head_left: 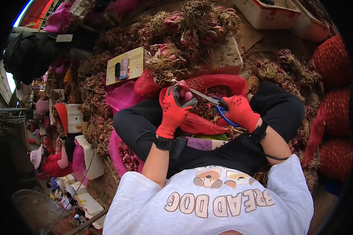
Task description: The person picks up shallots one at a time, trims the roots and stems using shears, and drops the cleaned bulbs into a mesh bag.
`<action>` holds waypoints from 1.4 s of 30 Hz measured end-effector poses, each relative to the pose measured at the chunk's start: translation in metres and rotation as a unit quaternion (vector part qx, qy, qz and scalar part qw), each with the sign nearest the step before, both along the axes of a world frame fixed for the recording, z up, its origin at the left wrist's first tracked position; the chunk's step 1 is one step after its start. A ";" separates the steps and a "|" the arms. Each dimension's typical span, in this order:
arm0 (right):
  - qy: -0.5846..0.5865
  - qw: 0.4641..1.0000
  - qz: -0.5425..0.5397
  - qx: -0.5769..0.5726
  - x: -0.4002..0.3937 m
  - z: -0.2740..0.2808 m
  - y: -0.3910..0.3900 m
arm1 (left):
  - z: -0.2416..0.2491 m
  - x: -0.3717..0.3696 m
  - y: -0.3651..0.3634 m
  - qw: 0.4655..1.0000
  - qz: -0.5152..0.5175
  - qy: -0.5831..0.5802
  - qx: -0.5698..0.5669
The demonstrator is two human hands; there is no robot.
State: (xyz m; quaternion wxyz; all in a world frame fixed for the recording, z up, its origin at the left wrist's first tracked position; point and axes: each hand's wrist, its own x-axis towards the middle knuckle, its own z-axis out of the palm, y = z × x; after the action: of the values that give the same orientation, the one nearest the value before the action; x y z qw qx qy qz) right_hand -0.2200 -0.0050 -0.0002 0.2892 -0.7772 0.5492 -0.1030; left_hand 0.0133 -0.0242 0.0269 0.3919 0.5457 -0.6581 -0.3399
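My left hand (173,107), in a red and black glove, is closed around a purple-red onion (187,96) above the lap. My right hand (239,111), gloved the same way, grips blue-handled scissors (224,114). Their metal blades point up and left, with the tips close to the onion's top by my left fingers. Beneath both hands lies a red mesh bag (202,123) with onions in it. A bunch of onions with dry roots (164,64) rests just beyond my left hand.
Beyond the hands, onion bunches (208,23) are heaped by a foam box (227,58). A yellow box (135,62) carries a phone. Full red mesh sacks (335,113) stand at right. A person in red (55,162) sits far left. White bins (270,15) are at upper right.
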 end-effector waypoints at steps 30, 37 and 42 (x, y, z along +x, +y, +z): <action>-0.027 0.998 -0.056 -0.002 0.009 -0.014 0.000 | -0.052 0.013 0.000 0.858 -0.088 0.479 0.164; -0.376 0.884 -0.166 0.221 -0.003 -0.012 -0.017 | -0.035 -0.009 0.007 0.988 -0.037 0.147 0.021; -0.502 0.841 -0.163 0.114 0.029 -0.017 -0.017 | -0.034 -0.030 0.018 0.989 -0.098 0.107 0.035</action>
State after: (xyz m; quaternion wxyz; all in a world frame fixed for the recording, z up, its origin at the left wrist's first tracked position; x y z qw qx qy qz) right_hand -0.1913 -0.0218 -0.0170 0.5910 -0.4797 0.4555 -0.4616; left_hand -0.0162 -0.0057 -0.0072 0.4053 0.4523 -0.6506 -0.4558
